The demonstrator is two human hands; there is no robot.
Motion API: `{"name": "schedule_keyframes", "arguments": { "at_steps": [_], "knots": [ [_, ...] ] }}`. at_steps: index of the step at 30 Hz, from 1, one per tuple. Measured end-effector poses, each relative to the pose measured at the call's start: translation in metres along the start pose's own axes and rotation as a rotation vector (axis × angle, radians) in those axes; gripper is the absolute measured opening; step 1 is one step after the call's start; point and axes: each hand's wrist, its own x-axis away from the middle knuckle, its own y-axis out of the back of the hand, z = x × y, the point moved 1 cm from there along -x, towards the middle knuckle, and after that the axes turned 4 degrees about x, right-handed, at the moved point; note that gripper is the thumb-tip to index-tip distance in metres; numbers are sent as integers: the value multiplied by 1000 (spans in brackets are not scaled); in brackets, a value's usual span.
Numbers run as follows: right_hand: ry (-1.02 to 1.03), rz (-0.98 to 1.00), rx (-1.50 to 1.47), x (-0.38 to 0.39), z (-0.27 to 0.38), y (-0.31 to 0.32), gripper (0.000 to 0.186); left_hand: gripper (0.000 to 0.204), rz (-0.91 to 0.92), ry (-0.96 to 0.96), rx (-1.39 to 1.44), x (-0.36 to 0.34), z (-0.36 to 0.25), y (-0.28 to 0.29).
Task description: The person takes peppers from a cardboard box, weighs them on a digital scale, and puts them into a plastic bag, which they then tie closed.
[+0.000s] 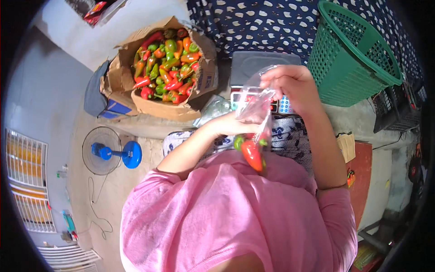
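Note:
My right hand [290,86] pinches the top of a clear plastic bag [252,103] above a digital scale [247,63] with a grey platform and button panel. My left hand [231,124] grips the bag lower down, its fingers partly hidden by the plastic. Red and green peppers [251,154] hang in the bag's bottom over my pink shirt. A torn cardboard box [165,109] full of red, orange and green peppers stands left of the scale, near some loose plastic bags [213,109].
A tall green plastic basket [346,68] stands right of the scale, near a black crate [392,113] and dotted navy fabric [253,25]. A blue fan [130,154] with a trailing cord is on the floor at left. Another cardboard box [115,77] adjoins the pepper box.

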Motion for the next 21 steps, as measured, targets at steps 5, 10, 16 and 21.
{"name": "schedule_keyframes", "arguments": {
  "at_steps": [5, 10, 16, 21],
  "knots": [
    [-50, -263, -50, 36, -42, -16, 54, 25, -251, -46, -669, 18, -52, -36],
    [-356, 139, -452, 87, -82, -51, 69, 13, -563, -355, -1070, 14, -41, -32],
    [-538, 463, 367, 73, -59, -64, 55, 19, -493, -257, -1309, -2, -28, -38],
    [-666, 362, -240, 75, -69, -86, 38, 9, -559, -385, -1260, -13, -24, -29]
  ]
}}
